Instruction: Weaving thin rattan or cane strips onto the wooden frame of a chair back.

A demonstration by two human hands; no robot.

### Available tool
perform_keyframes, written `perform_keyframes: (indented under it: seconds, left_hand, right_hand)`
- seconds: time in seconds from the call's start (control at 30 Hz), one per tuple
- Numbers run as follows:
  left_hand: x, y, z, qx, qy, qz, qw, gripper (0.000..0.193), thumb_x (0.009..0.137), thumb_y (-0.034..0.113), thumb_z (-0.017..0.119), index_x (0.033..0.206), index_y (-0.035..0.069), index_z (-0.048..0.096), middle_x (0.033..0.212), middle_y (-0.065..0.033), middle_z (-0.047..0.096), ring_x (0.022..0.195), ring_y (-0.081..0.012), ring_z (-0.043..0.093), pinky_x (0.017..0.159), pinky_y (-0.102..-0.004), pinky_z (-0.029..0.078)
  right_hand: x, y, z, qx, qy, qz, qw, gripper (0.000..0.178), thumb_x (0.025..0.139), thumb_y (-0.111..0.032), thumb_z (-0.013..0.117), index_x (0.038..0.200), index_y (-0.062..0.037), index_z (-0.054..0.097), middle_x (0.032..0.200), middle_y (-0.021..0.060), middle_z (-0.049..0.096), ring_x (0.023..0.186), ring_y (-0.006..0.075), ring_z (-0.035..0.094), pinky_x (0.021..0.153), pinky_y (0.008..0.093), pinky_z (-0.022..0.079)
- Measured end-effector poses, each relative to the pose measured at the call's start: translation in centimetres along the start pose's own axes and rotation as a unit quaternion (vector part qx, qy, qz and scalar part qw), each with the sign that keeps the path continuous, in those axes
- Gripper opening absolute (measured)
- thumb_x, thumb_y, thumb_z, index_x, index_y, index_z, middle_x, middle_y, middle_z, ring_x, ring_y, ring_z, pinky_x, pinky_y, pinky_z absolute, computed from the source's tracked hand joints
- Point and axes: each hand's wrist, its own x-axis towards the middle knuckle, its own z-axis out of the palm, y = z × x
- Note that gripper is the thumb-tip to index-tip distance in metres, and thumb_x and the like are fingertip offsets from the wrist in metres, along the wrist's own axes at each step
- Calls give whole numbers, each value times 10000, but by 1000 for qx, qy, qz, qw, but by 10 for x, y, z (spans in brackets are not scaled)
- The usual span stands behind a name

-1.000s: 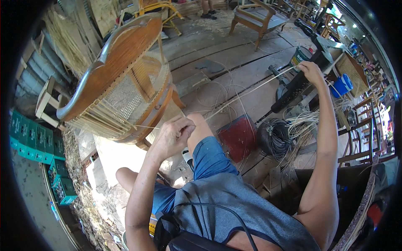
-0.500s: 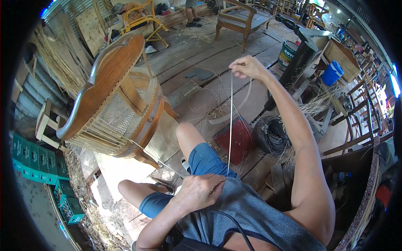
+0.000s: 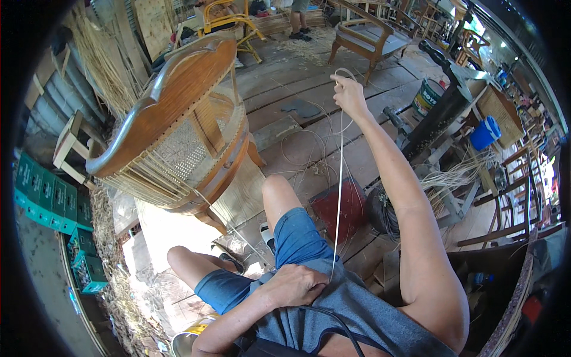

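Note:
A long pale cane strand (image 3: 339, 202) runs up from my left hand (image 3: 292, 287) to my right hand (image 3: 350, 98). My left hand is closed round the strand, low against my shirt above my lap. Raised and stretched out over the floor, my right hand pinches the strand's upper part, and a loop of it curls above the fingers. Another length goes from my left hand's side to the wooden chair (image 3: 172, 95) at my left. The chair has a curved back rail, woven cane mesh (image 3: 189, 156) and parallel cane strands (image 3: 151, 183) along its near side.
Loose cane coils (image 3: 303, 149) lie on the plank floor, with a red flat piece (image 3: 339, 211) and a dark coil (image 3: 380, 208) beyond my knees. A dark post (image 3: 437, 116), a green bucket (image 3: 427, 97) and a blue bucket (image 3: 485, 132) stand right. Green crates (image 3: 47, 193) are left.
My view has turned slightly left, so the chair appears farther right. My left hand has drawn closer to my belly. My right hand has turned upward, with the strand still taut.

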Motion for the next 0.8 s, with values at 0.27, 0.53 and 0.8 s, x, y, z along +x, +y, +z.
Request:
perform_keyframes:
  seconds: [0.27,0.53,0.8]
  left_hand:
    - [5,-14,-1,-76,-12,26,997,160,830,151,573,951,88,655,839,-147,667,797,-336,644,665,-427,504]
    - [16,-27,4,-116,-45,42,991,171,818,122,589,968,78,658,839,-160,663,802,-338,644,665,-418,493]
    - [25,-34,4,-119,-75,19,990,188,846,186,601,1000,95,661,907,-185,663,857,-356,638,727,-423,498]
  right_hand:
    - [24,0,18,405,27,307,861,242,799,-34,696,1028,23,639,771,44,658,606,112,629,485,235,512]
    - [27,15,16,301,73,315,897,112,795,-100,722,888,-41,698,738,16,648,535,62,551,425,199,410]
    - [64,34,-11,504,93,371,774,110,778,-71,710,888,-67,706,678,3,621,539,72,559,422,189,420]
